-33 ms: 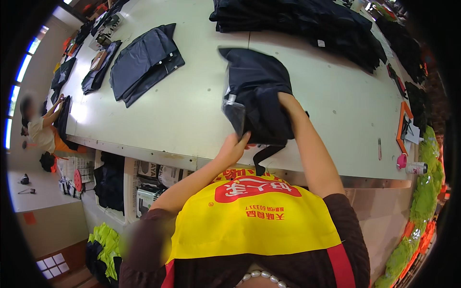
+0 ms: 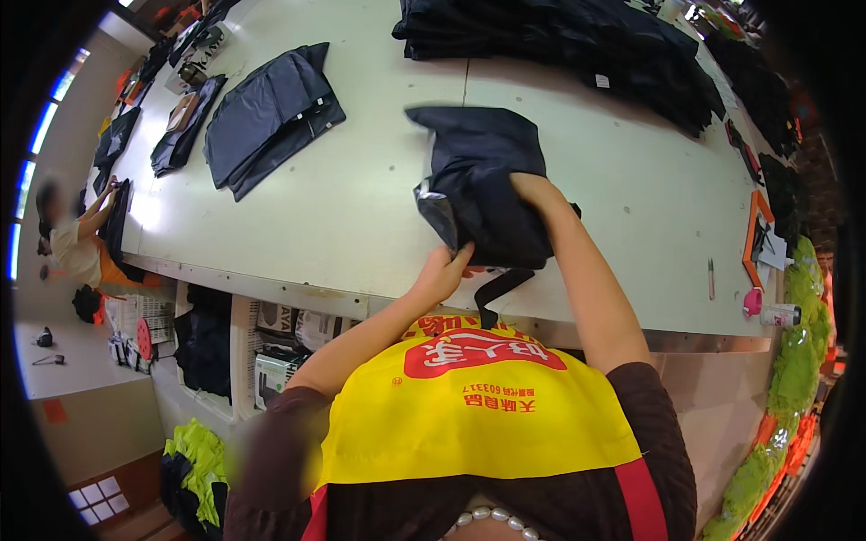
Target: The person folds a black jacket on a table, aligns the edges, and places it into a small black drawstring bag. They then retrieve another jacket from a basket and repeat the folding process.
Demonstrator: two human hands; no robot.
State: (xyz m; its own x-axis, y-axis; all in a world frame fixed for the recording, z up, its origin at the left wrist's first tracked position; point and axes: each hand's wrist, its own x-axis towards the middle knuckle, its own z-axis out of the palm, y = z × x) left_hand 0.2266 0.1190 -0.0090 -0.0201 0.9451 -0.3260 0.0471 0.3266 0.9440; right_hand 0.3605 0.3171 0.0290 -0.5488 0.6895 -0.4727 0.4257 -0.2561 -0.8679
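A: What is the thing in the hands, and how does it look?

B: It is a dark folded garment (image 2: pixel 483 180), nearly black, lying on the pale table (image 2: pixel 343 207) close to its near edge. A grey shiny lining shows at its left side, and one dark strap (image 2: pixel 498 293) hangs down over the table edge.

A: Are there containers near it?

B: Yes, under the table. There is a white open shelf (image 2: pixel 271 347) with dark boxes and some dark cloth inside. Left of it stands a white wire basket (image 2: pixel 135 316); what is in it I cannot tell. On the table itself I see no container, only other garments: a flat dark garment (image 2: pixel 271 113) at the left and a big pile of dark clothes (image 2: pixel 559 41) at the far side.

A: How are the hands placed?

B: The left hand (image 2: pixel 442 275) is at the lower left corner of the garment, the forearm coming up from below. Its fingers are bent around the edge and hold it. The right hand (image 2: pixel 534 191) lies on top of the garment, the arm stretched forward. Its fingers go into the fold, so I cannot tell how much they close.

A: Anyone else?

B: A person (image 2: pixel 77 239) far left, at the table end.
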